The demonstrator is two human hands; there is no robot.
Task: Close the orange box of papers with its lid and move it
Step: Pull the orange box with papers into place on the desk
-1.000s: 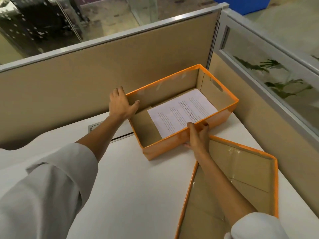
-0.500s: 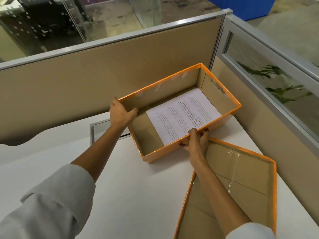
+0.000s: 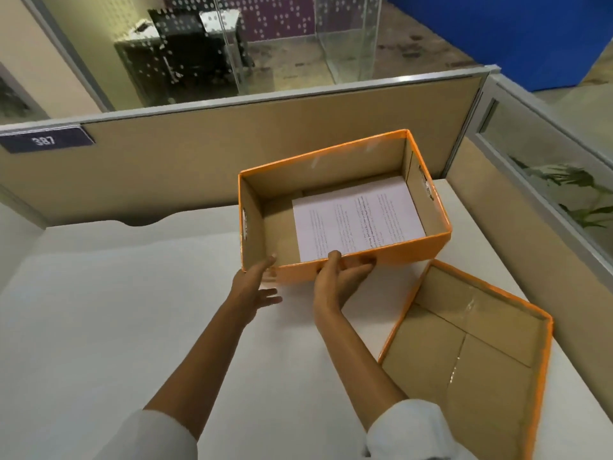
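Observation:
The orange box stands open on the white desk, its long side facing me. A white printed sheet of papers lies flat inside, toward the right. My right hand grips the near wall, thumb over the rim and fingers on the outside. At the box's near left corner is my left hand, thumb against the corner and fingers spread just below the bottom edge. The lid lies upside down on the desk to the right, orange rim up, brown inside showing.
The white desk is bounded by a beige partition behind and a glass-topped partition on the right. The box sits near that back right corner. A plate marked 387 hangs on the back partition.
The box has turned and come toward me, its long side now square to me. My left hand left the far left corner for the near left corner. My right hand kept its grip.

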